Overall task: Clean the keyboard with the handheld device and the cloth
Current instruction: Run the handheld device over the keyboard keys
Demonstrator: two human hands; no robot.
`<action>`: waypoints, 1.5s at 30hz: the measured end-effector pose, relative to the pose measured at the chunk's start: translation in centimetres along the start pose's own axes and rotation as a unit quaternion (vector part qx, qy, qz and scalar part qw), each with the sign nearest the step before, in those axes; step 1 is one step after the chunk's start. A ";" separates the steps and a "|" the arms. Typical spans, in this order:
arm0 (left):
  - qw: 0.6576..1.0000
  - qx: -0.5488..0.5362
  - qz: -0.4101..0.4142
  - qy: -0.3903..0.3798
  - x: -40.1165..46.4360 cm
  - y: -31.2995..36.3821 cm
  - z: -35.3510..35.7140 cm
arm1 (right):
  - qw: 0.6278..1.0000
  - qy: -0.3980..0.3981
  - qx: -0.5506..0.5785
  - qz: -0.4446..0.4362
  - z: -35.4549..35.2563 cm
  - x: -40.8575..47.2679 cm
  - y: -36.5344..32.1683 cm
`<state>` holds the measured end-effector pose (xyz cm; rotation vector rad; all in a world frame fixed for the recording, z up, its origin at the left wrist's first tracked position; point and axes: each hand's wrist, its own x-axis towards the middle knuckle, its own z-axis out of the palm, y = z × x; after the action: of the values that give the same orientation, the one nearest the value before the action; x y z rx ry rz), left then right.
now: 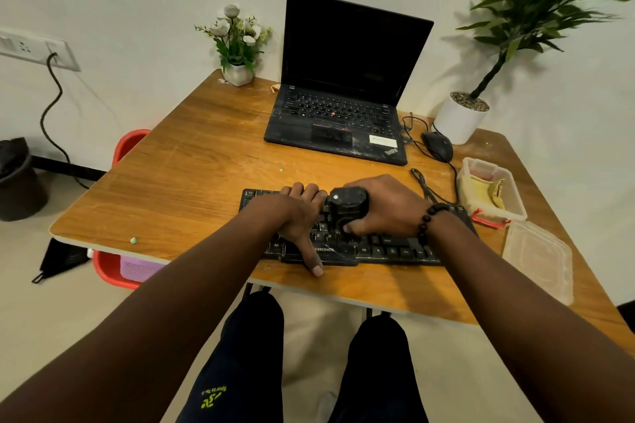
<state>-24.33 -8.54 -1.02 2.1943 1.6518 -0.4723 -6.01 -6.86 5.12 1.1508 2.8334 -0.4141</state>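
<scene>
Black keyboard: the keyboard (pixel 357 247) lies near the front edge of the counter (pixel 192 182), its left half under the person's hands.
Right hand: the right hand (pixel 381 206) is wrapped round a small black handheld device (pixel 347 206), fingers curled on it, its underside down on the keys.
Left hand: the left hand (pixel 299 216) lies on the keys just beside the device, fingers bent over the far rows and the thumb stretched to the near edge; it braces rather than grips anything.
Cloth: a yellowish cloth seems to sit in the open plastic box (pixel 494 192) at the right, though I cannot be sure what it is.
Risk, slipping: the keyboard is close to the edge, so a hard push toward the person could slide it off if the left hand eases.
Risk, keys: pressing the device down too firmly might catch or lift a keycap.
Risk, cable: the cable (pixel 424 185) runs right behind the right hand and could snag.
Surface: wooden top, dusty, with small green crumbs (pixel 134 240).
Room: laptop (pixel 343 106), mouse (pixel 438 146), flower pot (pixel 237 45), white plant pot (pixel 460 120), loose lid (pixel 539 261); a bin (pixel 19 182) on the floor.
</scene>
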 end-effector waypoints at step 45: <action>1.000 -0.008 -0.009 -0.012 -0.4 0.3 0.0 | 0.989 0.076 0.107 0.074 0.3 2.0 2.2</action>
<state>-24.15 -8.97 -0.78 2.1555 1.6586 -0.4880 -5.90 -4.07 4.06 1.4798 2.8584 -0.6595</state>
